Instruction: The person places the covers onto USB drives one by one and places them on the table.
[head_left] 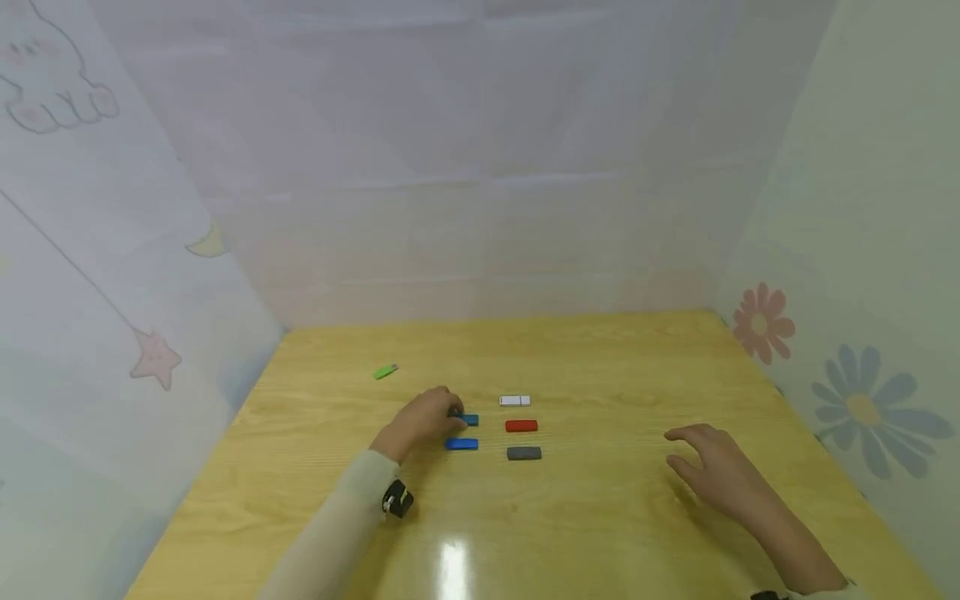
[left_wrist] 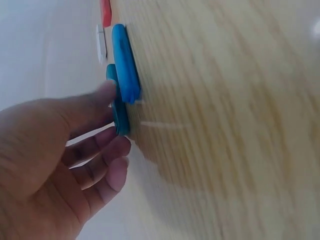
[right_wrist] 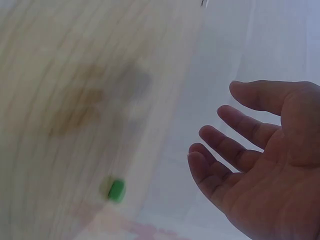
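My left hand pinches a teal USB stick at its left end, thumb on the near side and fingers on the far side. In the left wrist view the teal stick lies between thumb and fingertips, partly hidden by the thumb. Just nearer than it is a blue USB stick, lying parallel. To their right, a white USB stick, a red one and a dark grey one form a column. My right hand hovers at the right with fingers parted, holding nothing.
A bright green USB stick with its metal plug showing lies slanted at the back left of the wooden table. Printed wall sheets stand along the table's back and sides. The right wrist view shows a small blurred green object.
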